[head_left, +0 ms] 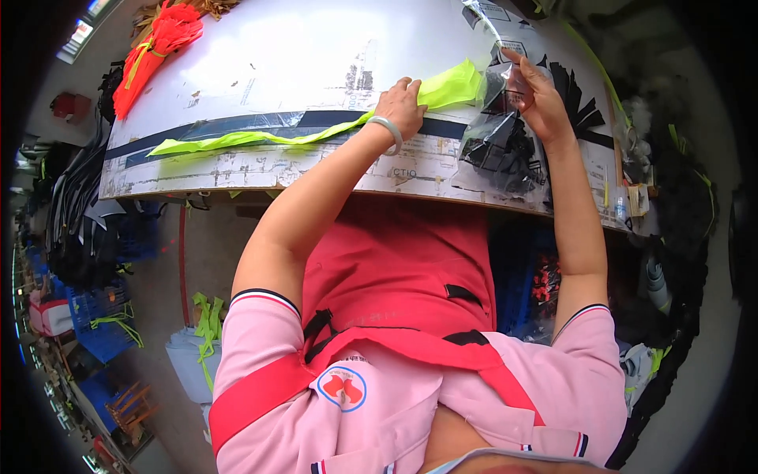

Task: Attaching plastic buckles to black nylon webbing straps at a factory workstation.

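The left hand (401,108), at the upper middle of the frame, lay on a lime cloth strip (450,85) that stretched leftward, its grip impossible to tell. At the upper right, the right hand (543,103) was half curled against a clear plastic bag (483,126) of black pieces (513,162), whether grasping it unclear. Beyond, on the white table (276,67), a red bundle (162,43) lay at the upper left.

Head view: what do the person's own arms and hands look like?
The left hand and right hand wear no gloves. A pale bangle rings the left wrist. Short pink sleeves have dark, white and red trim; forearms are uncovered.
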### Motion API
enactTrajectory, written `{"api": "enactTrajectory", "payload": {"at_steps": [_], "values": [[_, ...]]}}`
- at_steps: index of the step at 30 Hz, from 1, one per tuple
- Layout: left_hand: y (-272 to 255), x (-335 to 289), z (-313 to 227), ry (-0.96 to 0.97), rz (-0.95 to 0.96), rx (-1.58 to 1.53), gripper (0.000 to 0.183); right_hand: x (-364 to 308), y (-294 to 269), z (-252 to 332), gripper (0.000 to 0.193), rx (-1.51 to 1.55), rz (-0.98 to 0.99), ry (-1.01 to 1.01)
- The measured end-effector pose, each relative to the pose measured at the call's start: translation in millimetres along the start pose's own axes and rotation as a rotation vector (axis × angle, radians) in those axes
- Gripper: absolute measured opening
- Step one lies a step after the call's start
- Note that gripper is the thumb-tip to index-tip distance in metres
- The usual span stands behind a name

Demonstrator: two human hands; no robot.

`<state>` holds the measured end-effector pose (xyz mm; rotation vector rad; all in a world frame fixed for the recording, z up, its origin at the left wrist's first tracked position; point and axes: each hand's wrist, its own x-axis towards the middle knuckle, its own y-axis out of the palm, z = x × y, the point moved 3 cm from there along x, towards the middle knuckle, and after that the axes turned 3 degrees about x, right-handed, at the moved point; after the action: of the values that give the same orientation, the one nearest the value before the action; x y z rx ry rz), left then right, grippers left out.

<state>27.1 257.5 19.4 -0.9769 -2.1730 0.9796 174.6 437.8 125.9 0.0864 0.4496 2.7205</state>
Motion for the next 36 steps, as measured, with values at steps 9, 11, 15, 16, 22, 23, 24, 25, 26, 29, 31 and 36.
{"api": "enactTrajectory", "payload": {"at_steps": [9,11,15,16,22,23,24,25,26,29,31,36], "values": [[53.4,-19.0,-22.5,0.556,0.073,0.118,0.041,-8.0,6.4,10.6,0.033,0.027,-0.094,-0.149],[48.2,-25.3,-19.2,0.59,0.043,0.13,0.04,-8.2,7.1,5.7,0.032,-0.003,-0.123,-0.184],[27.2,-26.3,-11.5,0.461,0.079,-0.012,0.037,-3.2,39.4,-12.9,0.03,-0.405,-0.276,-0.392],[22.6,-26.9,-7.2,0.319,0.054,-0.134,0.031,-2.3,40.9,-18.9,0.031,-0.441,-0.281,-0.371],[-11.7,-19.1,6.0,0.005,-0.04,-0.457,0.027,-1.5,52.3,-71.3,0.068,-0.527,-0.057,-0.109],[-10.8,-17.6,2.3,-0.028,-0.018,-0.481,0.029,-4.5,43.5,-84.7,0.071,-0.498,-0.016,-0.049],[-13.7,-20.9,13.1,0.008,-0.001,-0.329,0.034,-11.2,55.8,-77.3,0.072,-0.593,0.106,0.106],[-13.0,-19.7,10.0,0.019,-0.002,-0.335,0.034,-16.0,48.8,-79.3,0.058,-0.708,0.125,0.042],[-11.8,-20.6,5.6,0.064,-0.005,-0.2,0.034,-24.7,34.6,-76.7,0.048,-0.67,0.098,0.067],[-16.8,-19.3,15.1,0.077,-0.016,-0.127,0.037,-40.1,34.2,-32.3,0.028,-0.438,0.022,0.107],[-23.2,-8.6,8.4,-0.02,-0.067,-0.334,0.038,-38.6,3.2,-8.1,0.029,-0.397,-0.173,-0.063],[-30.7,5.6,-45.7,0.022,-0.037,-0.314,0.093,-27.2,-22.0,-12.0,0.098,-1.454,-0.283,-0.201]]}}
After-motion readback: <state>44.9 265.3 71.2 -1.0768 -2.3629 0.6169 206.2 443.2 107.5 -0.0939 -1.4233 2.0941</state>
